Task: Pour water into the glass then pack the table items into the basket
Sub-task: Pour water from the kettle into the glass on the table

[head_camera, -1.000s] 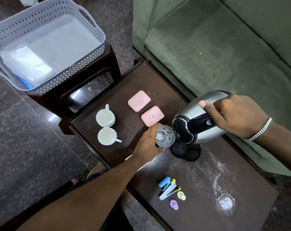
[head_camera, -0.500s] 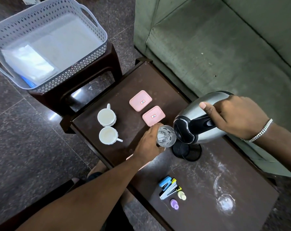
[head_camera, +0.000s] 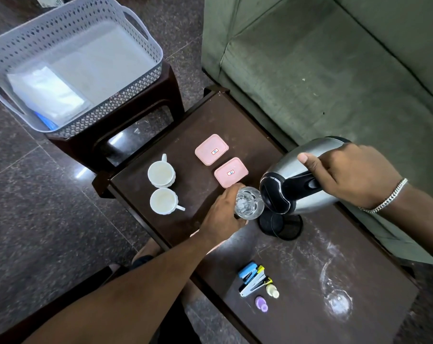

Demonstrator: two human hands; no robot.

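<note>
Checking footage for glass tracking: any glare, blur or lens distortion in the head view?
Head view: sharp, no motion blur on the kettle or the glass; wide-angle bending curves the sofa edge and the floor lines; a bright reflection sits on the floor by the stool; the second glass is faint against shiny scuffs on the table.

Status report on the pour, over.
Left hand grips clear drinking glass. Right hand tilts steel-and-black kettle, spout at glass rim. Pink lidded box close beside glass; nothing blocks pour.
</note>
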